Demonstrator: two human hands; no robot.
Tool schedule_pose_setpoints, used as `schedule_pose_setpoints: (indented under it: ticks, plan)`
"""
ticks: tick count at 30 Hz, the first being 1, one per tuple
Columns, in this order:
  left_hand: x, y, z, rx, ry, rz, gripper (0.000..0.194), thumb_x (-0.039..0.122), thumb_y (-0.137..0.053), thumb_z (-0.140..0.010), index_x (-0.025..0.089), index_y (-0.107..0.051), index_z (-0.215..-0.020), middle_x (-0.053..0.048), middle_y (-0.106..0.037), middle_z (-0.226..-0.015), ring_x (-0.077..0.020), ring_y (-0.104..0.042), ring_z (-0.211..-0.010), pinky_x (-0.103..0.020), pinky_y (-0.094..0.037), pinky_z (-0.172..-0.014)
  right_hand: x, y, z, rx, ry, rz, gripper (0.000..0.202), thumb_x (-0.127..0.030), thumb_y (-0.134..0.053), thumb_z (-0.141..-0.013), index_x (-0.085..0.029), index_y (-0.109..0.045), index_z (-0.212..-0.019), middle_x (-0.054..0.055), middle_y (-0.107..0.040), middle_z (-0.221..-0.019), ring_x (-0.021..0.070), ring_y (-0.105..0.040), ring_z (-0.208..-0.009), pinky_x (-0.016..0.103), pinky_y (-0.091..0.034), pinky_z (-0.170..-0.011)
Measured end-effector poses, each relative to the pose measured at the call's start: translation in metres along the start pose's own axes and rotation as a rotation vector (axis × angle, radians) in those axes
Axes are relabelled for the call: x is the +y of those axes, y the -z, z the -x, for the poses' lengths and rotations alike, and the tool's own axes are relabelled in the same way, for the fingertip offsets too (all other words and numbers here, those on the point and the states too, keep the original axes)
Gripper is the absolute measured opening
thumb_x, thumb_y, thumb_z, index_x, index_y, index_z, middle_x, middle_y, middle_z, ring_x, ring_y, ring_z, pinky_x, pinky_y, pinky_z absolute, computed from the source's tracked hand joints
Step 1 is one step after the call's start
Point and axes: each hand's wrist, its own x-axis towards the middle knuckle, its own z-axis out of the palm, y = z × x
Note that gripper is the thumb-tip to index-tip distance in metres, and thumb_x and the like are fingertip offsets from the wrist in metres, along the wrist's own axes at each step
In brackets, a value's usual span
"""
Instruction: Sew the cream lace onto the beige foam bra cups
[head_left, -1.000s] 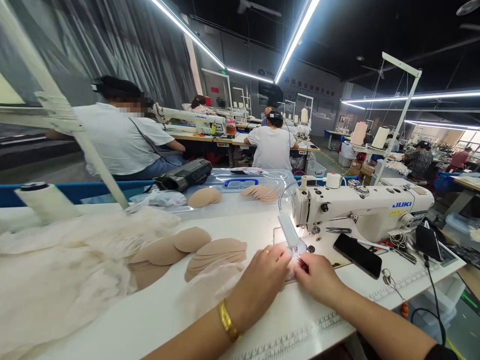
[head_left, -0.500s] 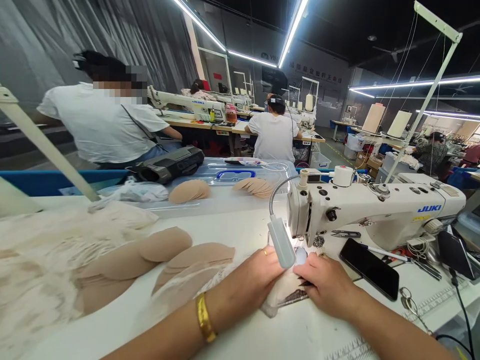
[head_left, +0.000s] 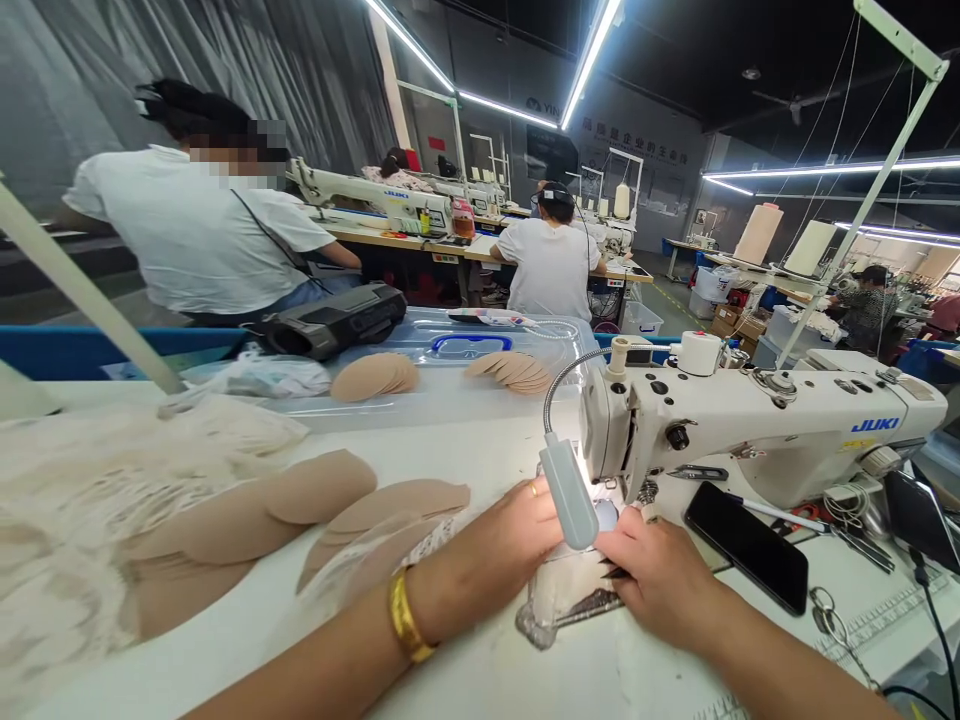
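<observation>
At the needle end of a white sewing machine [head_left: 772, 415], a pale lace-edged fabric piece [head_left: 566, 590] lies on the table. My left hand [head_left: 517, 540] rests on its left side; the grey lamp head [head_left: 571, 495] partly hides the fingertips, so their grip is unclear. My right hand [head_left: 656, 570] is closed on the fabric's right edge, thumb and fingers together, with a dark pointed tip showing under them. Beige oval pads [head_left: 322, 487] and cream lace fabric [head_left: 187, 450] are spread on the left of the table.
A black phone [head_left: 748, 545], small snips [head_left: 697, 473], a pen and keys lie right of my right hand. Beyond the table stands a clear plastic box lid [head_left: 442, 385] with two pad stacks. Two people in white shirts sit farther back.
The view has shifted slightly, so the machine sits a little farther right. My left hand has moved slightly left relative to the lamp, and more of the fabric shows between my hands.
</observation>
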Motion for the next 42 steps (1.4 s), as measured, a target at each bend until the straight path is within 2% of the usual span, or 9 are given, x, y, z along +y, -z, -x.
schedule_pose_setpoints:
  ticks: [4,8,14,20,29,33,38,40,42]
  plan:
    - [-0.002,-0.006,0.007,0.052,-0.03,-0.1,0.033,0.01,-0.046,-0.105,0.026,-0.074,-0.114,-0.005,-0.077,-0.115,-0.0259,-0.066,-0.106,-0.037,-0.045,-0.096,0.001,-0.002,0.001,0.016,0.01,-0.003,0.031,-0.002,-0.061,-0.074,-0.025,-0.062,-0.094,0.0,-0.057,-0.087,0.0185,-0.043,-0.074,0.031,-0.019,-0.06]
    - [-0.001,-0.007,0.013,0.052,-0.09,-0.199,0.034,0.007,-0.05,-0.101,0.027,-0.07,-0.119,-0.004,-0.078,-0.12,-0.025,-0.068,-0.107,-0.037,-0.046,-0.097,0.001,-0.003,0.0,-0.002,0.014,0.007,0.035,-0.001,-0.059,-0.072,-0.025,-0.064,-0.097,0.0,-0.057,-0.088,0.0185,-0.043,-0.076,0.03,-0.02,-0.06]
    - [0.002,-0.009,0.01,0.069,-0.117,-0.198,0.029,0.007,-0.047,-0.103,0.025,-0.067,-0.113,-0.003,-0.076,-0.109,-0.0226,-0.068,-0.096,-0.035,-0.047,-0.084,0.0,-0.003,0.001,-0.032,-0.004,0.065,0.029,-0.001,-0.058,-0.072,-0.024,-0.06,-0.089,0.0,-0.055,-0.087,0.0174,-0.041,-0.073,0.03,-0.019,-0.059]
    - [0.004,-0.012,0.009,0.118,-0.128,-0.17,0.03,0.007,-0.044,-0.106,0.024,-0.068,-0.111,-0.002,-0.077,-0.111,-0.0215,-0.068,-0.097,-0.034,-0.046,-0.087,-0.002,-0.002,0.002,-0.029,-0.02,0.066,0.027,-0.002,-0.058,-0.073,-0.024,-0.059,-0.089,0.0,-0.056,-0.087,0.0178,-0.04,-0.072,0.03,-0.019,-0.06]
    - [0.001,-0.007,0.003,0.086,-0.037,-0.178,0.034,0.01,-0.041,-0.107,0.023,-0.07,-0.094,-0.003,-0.071,-0.089,-0.0228,-0.061,-0.084,-0.035,-0.039,-0.074,-0.002,-0.002,-0.003,0.003,-0.05,0.012,0.025,-0.004,-0.057,-0.075,-0.023,-0.06,-0.091,0.001,-0.058,-0.088,0.0183,-0.041,-0.07,0.032,-0.02,-0.061]
    - [-0.007,-0.011,0.006,0.059,0.03,-0.254,0.032,0.006,-0.042,-0.102,0.022,-0.068,-0.095,-0.005,-0.071,-0.094,-0.0244,-0.059,-0.085,-0.036,-0.04,-0.078,0.003,-0.007,-0.002,0.054,-0.033,-0.033,0.026,-0.005,-0.058,-0.077,-0.023,-0.063,-0.094,0.002,-0.059,-0.088,0.0193,-0.045,-0.072,0.032,-0.023,-0.063]
    - [-0.019,-0.015,0.011,0.075,0.059,-0.233,0.028,0.007,-0.042,-0.1,0.02,-0.065,-0.09,-0.006,-0.073,-0.092,-0.0247,-0.064,-0.083,-0.036,-0.046,-0.078,0.009,-0.005,0.004,0.134,0.016,-0.248,0.028,-0.006,-0.056,-0.081,-0.021,-0.067,-0.103,0.004,-0.062,-0.089,0.0211,-0.053,-0.08,0.031,-0.033,-0.069]
    - [-0.018,-0.01,0.014,0.101,0.058,-0.222,0.031,0.006,-0.039,-0.099,0.02,-0.064,-0.088,-0.007,-0.073,-0.088,-0.0241,-0.064,-0.08,-0.036,-0.049,-0.077,0.004,0.002,0.007,0.156,-0.02,-0.427,0.021,-0.013,-0.054,-0.091,-0.021,-0.068,-0.105,0.004,-0.063,-0.09,0.0217,-0.056,-0.082,0.031,-0.037,-0.072]
    - [-0.008,-0.003,0.019,0.117,0.046,-0.202,0.032,0.006,-0.038,-0.1,0.021,-0.064,-0.089,-0.005,-0.072,-0.084,-0.0218,-0.064,-0.076,-0.033,-0.051,-0.075,-0.005,0.011,0.01,0.124,-0.121,-0.687,0.018,-0.027,-0.054,-0.099,-0.023,-0.067,-0.112,0.002,-0.063,-0.088,0.0216,-0.059,-0.082,0.032,-0.041,-0.074]
